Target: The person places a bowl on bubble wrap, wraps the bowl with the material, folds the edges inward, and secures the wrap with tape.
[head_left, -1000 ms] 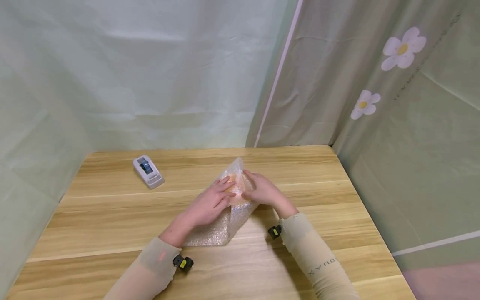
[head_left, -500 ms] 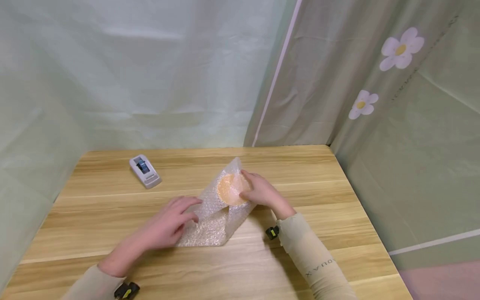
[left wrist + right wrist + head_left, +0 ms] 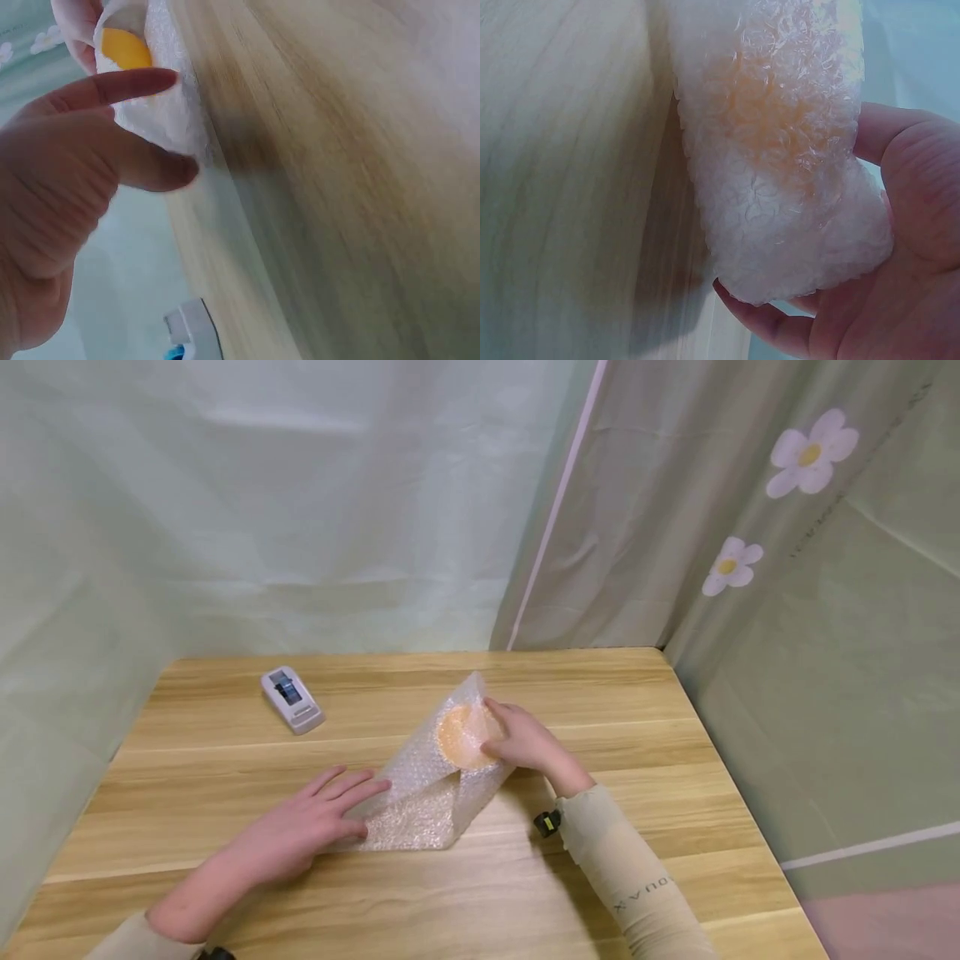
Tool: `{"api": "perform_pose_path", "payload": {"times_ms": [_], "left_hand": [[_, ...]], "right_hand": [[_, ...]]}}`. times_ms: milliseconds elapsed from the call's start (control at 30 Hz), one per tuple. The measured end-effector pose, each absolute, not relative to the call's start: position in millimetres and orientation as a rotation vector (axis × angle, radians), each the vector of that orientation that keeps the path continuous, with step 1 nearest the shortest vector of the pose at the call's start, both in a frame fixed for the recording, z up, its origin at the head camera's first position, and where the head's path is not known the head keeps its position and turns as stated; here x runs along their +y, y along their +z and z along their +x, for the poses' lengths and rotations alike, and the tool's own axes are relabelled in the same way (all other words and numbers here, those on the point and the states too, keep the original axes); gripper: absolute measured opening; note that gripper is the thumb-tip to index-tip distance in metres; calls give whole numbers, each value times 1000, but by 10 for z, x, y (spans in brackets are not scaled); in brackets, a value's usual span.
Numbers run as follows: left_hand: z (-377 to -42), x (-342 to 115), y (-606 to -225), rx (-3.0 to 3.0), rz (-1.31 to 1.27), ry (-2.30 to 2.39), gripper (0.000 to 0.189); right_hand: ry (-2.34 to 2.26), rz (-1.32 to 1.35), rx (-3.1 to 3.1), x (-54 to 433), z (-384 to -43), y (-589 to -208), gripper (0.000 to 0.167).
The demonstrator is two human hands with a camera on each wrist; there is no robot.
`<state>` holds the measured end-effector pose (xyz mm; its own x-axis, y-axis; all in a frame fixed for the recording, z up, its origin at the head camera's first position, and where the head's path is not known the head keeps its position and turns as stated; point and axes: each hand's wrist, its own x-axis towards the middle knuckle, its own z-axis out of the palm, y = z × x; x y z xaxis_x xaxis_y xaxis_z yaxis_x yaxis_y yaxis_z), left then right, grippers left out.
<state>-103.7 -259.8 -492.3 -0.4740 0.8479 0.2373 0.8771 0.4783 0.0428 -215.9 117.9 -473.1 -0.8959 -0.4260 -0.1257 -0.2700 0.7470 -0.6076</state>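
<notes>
A sheet of clear bubble wrap (image 3: pixel 416 817) lies partly folded around a round, flat-looking orange thing (image 3: pixel 452 737) in the middle of the table. My right hand (image 3: pixel 531 745) grips the folded right side, thumb on top and other fingers around the edge; the right wrist view shows the wrap (image 3: pixel 780 232) held within that hand (image 3: pixel 922 202). Fingers spread, my left hand (image 3: pixel 303 822) is at the wrap's left edge and holds nothing. Whether its fingertips touch the wrap I cannot tell. The bubble layers blur the orange thing, whose exact kind is unclear.
A small white-and-grey tape dispenser (image 3: pixel 292 700) with a blue part stands at the back left of the wooden table (image 3: pixel 615 693). Curtains (image 3: pixel 337 527) hang close behind the table and along both sides.
My left hand has come off the top of the folded wrap and moved left and toward me, to the wrap's left edge, uncovering the orange thing. The right hand keeps its grip in place.
</notes>
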Motion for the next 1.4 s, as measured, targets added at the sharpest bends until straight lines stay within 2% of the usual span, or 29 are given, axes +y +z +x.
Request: {"api": "perform_pose_path", "payload": {"times_ms": [100, 433, 567, 667, 800, 1000, 1233, 1400], "left_hand": [[-1042, -2585, -4921, -2493, -1497, -171, 12], [-1103, -2606, -4933, -2373, -1522, 65, 30], [-1114, -2641, -4916, -2361, -1565, 119, 22], [-1114, -2643, -4888, -2383, -1575, 4, 8], [-1120, -2580, -4810, -2391, -1583, -337, 17], [-1176, -2307, -4674, -2252, -1554, -733, 5], [-1326, -1904, -4629, -2126, -1473, -887, 23], [-1465, -1649, -4613, -2148, -1376, -925, 15]], "right_hand": [[-879, -555, 2691, 1176, -2155, -4731, 88], [-860, -548, 2695, 1179, -2160, -4740, 89], [-874, -552, 2696, 1166, -2151, -4725, 88], [-871, -550, 2698, 1153, -2145, -4721, 88], [-857, -541, 2694, 1137, -2141, -4718, 88], [-833, -537, 2703, 1126, -2149, -4720, 88], [-813, -536, 2705, 1123, -2150, -4706, 88], [-822, -519, 2706, 1123, -2139, -4705, 88]]}}
